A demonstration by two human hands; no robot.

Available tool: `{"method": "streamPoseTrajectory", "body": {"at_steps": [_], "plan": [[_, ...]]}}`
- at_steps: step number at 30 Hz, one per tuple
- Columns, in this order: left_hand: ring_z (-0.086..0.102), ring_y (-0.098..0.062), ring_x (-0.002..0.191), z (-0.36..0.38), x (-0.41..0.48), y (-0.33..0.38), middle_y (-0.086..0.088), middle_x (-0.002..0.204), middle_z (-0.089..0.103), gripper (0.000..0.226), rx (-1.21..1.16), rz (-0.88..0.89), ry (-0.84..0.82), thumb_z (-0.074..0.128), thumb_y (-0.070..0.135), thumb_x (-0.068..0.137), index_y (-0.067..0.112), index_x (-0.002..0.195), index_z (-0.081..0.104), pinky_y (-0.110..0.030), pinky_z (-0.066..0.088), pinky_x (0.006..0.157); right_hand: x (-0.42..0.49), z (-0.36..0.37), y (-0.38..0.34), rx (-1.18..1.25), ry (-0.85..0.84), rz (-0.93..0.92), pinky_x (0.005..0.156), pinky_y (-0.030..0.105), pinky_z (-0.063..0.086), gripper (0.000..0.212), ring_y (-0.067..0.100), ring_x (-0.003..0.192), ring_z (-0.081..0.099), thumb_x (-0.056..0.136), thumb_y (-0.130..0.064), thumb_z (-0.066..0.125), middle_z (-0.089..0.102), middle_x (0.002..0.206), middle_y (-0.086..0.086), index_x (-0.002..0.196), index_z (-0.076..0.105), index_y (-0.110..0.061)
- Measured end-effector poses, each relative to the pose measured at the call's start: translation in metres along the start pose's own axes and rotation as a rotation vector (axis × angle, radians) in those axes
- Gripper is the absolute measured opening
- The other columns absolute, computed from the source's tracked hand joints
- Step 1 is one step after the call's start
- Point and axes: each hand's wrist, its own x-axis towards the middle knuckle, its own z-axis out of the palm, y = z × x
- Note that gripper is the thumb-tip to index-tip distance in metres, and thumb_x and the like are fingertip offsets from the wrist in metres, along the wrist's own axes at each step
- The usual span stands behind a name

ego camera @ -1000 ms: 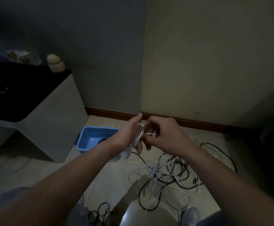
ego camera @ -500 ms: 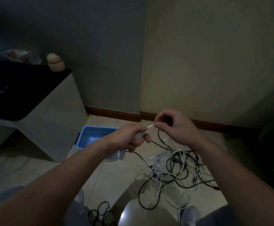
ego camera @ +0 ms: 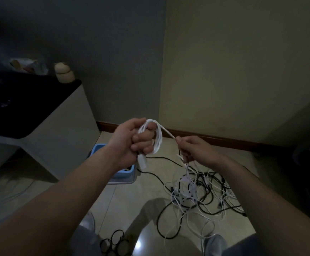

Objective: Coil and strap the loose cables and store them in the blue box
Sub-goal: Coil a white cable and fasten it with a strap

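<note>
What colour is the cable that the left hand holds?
White; the coiled cable shows best in the head view.

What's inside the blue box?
You can't really tell. The left forearm covers most of the blue box; only its rim and one corner show, so its inside is hidden.

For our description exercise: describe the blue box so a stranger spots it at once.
Find the white cabinet with the black top. On the floor beside it sits the blue box, partly behind a forearm. Only it is blue; nearby cables are black or white.
</note>
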Motion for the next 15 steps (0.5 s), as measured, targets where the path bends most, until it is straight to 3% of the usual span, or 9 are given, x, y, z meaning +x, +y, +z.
{"method": "streamPoseTrajectory", "body": {"at_steps": [3, 6, 11, 15], "plan": [[0.033, -0.007, 0.035, -0.002, -0.001, 0.0, 0.007, 0.047, 0.035, 0.031, -0.077, 0.029, 0.002, 0.032, 0.028, 0.102, 0.014, 0.083, 0.051, -0.024, 0.041, 0.049, -0.001, 0.003, 0.0, 0.038, -0.037, 0.013, 0.059, 0.03, 0.044, 0.031, 0.013, 0.053, 0.048, 0.106, -0.021, 0.045, 0.049, 0.058, -0.003, 0.078, 0.057, -0.017], [0.039, -0.009, 0.042, -0.002, 0.001, -0.001, 0.004, 0.055, 0.039, 0.034, -0.132, 0.079, 0.05, 0.03, 0.031, 0.104, 0.011, 0.088, 0.052, -0.025, 0.044, 0.056, -0.005, 0.008, -0.002, 0.034, -0.049, 0.035, 0.056, 0.03, 0.043, 0.011, 0.02, 0.059, 0.05, 0.102, -0.01, 0.046, 0.057, 0.066, 0.004, 0.099, 0.057, -0.013], [0.052, -0.014, 0.063, -0.004, -0.001, 0.0, -0.001, 0.076, 0.051, 0.037, -0.243, 0.143, 0.151, 0.039, 0.04, 0.1, 0.007, 0.099, 0.057, -0.026, 0.046, 0.069, -0.01, 0.02, -0.017, 0.04, -0.077, 0.025, 0.056, 0.027, 0.046, 0.022, 0.021, 0.062, 0.058, 0.097, -0.001, 0.052, 0.064, 0.075, 0.008, 0.111, 0.059, -0.017], [0.068, -0.023, 0.076, -0.002, -0.002, 0.001, -0.009, 0.088, 0.065, 0.046, -0.248, 0.197, 0.222, 0.041, 0.044, 0.1, 0.003, 0.109, 0.058, -0.031, 0.058, 0.071, -0.015, 0.026, -0.022, 0.055, -0.149, 0.04, 0.072, 0.036, 0.05, 0.04, 0.026, 0.074, 0.062, 0.095, -0.003, 0.056, 0.061, 0.083, 0.012, 0.127, 0.063, -0.026]]}}
